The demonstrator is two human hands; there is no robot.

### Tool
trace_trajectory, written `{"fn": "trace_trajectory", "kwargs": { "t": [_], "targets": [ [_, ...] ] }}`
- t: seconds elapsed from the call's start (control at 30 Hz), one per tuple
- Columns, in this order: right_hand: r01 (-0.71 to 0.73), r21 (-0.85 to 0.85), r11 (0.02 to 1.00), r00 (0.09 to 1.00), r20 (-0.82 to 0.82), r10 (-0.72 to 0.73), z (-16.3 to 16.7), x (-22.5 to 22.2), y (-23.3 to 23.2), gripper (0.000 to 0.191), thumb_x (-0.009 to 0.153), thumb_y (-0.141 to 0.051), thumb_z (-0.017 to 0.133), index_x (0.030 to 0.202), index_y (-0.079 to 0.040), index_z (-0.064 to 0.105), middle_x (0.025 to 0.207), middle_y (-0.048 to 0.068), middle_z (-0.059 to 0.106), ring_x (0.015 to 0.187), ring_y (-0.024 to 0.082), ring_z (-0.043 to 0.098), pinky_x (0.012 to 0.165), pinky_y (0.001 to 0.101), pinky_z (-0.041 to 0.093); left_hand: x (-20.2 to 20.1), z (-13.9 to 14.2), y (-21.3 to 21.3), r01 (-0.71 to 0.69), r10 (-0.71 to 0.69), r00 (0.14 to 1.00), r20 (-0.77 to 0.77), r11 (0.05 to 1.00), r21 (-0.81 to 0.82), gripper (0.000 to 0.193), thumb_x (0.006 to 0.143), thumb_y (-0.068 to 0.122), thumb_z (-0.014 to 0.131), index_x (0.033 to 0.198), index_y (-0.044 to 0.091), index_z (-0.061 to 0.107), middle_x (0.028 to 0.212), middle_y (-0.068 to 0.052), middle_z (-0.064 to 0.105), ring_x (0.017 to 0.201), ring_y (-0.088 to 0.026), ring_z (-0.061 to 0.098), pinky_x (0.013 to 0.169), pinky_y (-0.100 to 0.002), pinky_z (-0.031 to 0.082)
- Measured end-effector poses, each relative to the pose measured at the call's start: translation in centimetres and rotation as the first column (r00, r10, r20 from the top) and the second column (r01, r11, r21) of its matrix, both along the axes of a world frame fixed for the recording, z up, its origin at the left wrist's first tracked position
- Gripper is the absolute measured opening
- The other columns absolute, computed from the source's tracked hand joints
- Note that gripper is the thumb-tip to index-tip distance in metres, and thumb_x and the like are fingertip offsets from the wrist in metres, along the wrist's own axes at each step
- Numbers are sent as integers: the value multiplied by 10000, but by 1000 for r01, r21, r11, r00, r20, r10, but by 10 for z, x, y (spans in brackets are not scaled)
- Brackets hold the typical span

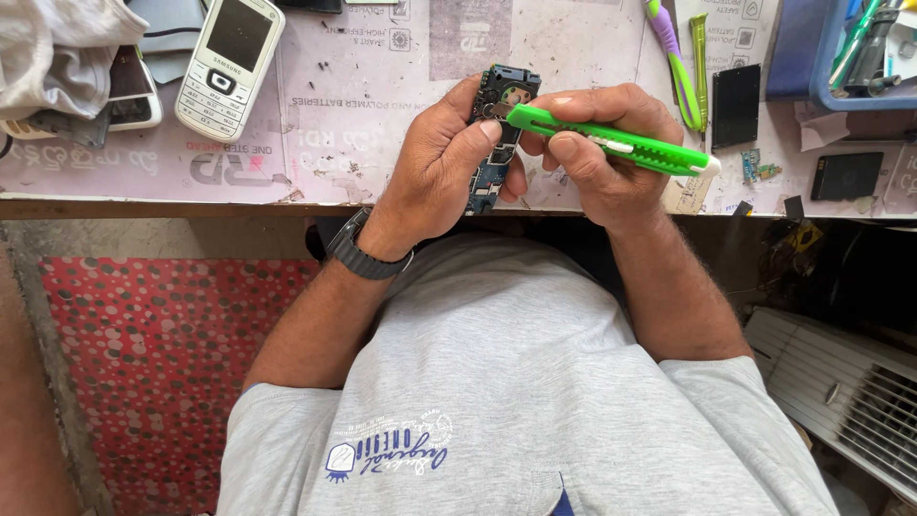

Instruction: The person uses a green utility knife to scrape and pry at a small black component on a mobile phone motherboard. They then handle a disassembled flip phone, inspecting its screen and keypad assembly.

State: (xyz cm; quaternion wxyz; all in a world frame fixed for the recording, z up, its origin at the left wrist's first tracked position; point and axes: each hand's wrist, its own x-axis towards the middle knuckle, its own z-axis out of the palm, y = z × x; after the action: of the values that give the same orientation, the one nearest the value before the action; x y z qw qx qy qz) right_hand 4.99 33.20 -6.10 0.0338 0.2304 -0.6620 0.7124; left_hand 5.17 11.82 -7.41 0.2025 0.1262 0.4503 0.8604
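Observation:
My left hand (pixel 441 162) grips a blue phone circuit board (pixel 501 96) upright over the front edge of the workbench (pixel 143 205). My right hand (pixel 602 158) holds a bright green utility knife (pixel 611 143), its tip pressed against the upper part of the board near my left thumb. A dark wristwatch (pixel 363 253) sits on my left wrist. Most of the board's middle is hidden by my fingers.
A white keypad phone (pixel 229 62) lies at the back left beside a grey cloth (pixel 57 48). Purple and green pry tools (pixel 683 62), a small black screen (pixel 736 103), a black battery (pixel 846 175) and a blue tray (pixel 860 53) sit at the right. A white fan grille (pixel 841 387) stands low right.

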Motion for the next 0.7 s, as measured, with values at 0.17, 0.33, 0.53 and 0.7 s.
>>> {"fn": "trace_trajectory", "kwargs": {
  "t": [0.17, 0.33, 0.53, 0.7],
  "targets": [
    [9, -43, 999, 998, -66, -12, -4, -3, 1, 189, 1066, -31, 665, 1245, -8, 610, 1134, 221, 730, 805, 169, 735, 632, 249, 619, -3, -3, 1, 17, -17, 1000, -3, 1000, -5, 341, 1126, 157, 458, 1419, -9, 512, 1110, -127, 687, 847, -149, 724, 717, -288, 653],
    [15, 43, 999, 986, -165, -7, -2, -6, -1, 211, 1025, 3, 658, 1229, 5, 603, 1100, 234, 725, 800, 174, 737, 626, 269, 630, -4, -5, 2, 12, -12, 1000, -22, 1000, -9, 351, 1130, 157, 454, 1439, -4, 496, 1119, -138, 693, 859, -153, 732, 724, -292, 663],
    [13, 101, 995, 974, -225, 10, 4, -8, -3, 214, 1041, -20, 658, 1244, -13, 590, 1126, 239, 719, 867, 197, 745, 711, 317, 650, -7, -6, 4, 13, -13, 1000, -28, 1000, -3, 357, 1126, 147, 450, 1443, -14, 484, 1107, -137, 694, 854, -154, 728, 713, -291, 659],
    [102, 234, 967, 942, -334, -19, 10, -10, -3, 199, 1053, 3, 662, 1228, -31, 572, 1106, 245, 715, 879, 211, 751, 717, 311, 659, -9, -4, 6, 15, -15, 1000, -14, 1000, -10, 372, 1087, 98, 444, 1432, -36, 481, 1093, -129, 686, 836, -158, 726, 709, -300, 652]
  ]
}}
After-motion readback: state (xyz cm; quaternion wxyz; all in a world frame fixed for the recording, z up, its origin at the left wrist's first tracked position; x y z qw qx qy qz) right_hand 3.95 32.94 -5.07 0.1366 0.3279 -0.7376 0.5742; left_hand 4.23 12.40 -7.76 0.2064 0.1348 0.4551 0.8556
